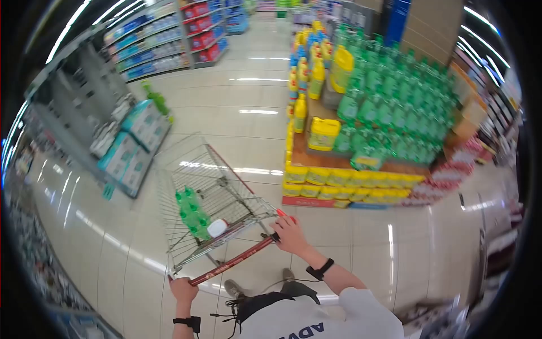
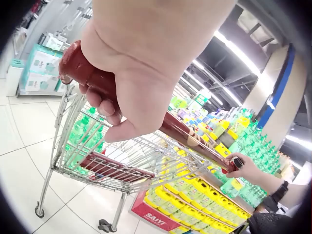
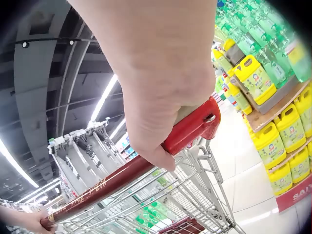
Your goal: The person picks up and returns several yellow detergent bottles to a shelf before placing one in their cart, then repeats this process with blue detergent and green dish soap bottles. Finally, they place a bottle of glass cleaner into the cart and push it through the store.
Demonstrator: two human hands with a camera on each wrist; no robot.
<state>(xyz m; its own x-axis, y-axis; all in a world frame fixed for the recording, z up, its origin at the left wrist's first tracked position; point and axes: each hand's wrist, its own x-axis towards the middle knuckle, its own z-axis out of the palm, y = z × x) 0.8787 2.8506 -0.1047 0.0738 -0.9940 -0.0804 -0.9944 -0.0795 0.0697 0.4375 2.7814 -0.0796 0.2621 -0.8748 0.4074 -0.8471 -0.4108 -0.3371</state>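
A wire shopping cart [image 1: 197,186] stands ahead of the body, its dark red handle bar [image 1: 234,261] running between both hands. The left hand [image 1: 183,289] grips the bar's left end; in the left wrist view that hand [image 2: 131,83] has its fingers curled round it. At the right end the right hand [image 1: 291,234] grips the bar, and the right wrist view shows this hand [image 3: 156,107] beside the red end piece [image 3: 192,126]. Inside the cart lie green bottles [image 1: 192,212] and a white-topped item [image 1: 217,227] next to them.
On the right, a display carries green bottles [image 1: 395,96] above yellow jugs [image 1: 350,183]. A grey rack [image 1: 76,96] with teal-white boxes [image 1: 127,155] stands at the left. Stocked shelves [image 1: 149,39] line the back left. Tiled floor [image 1: 254,133] runs between rack and display.
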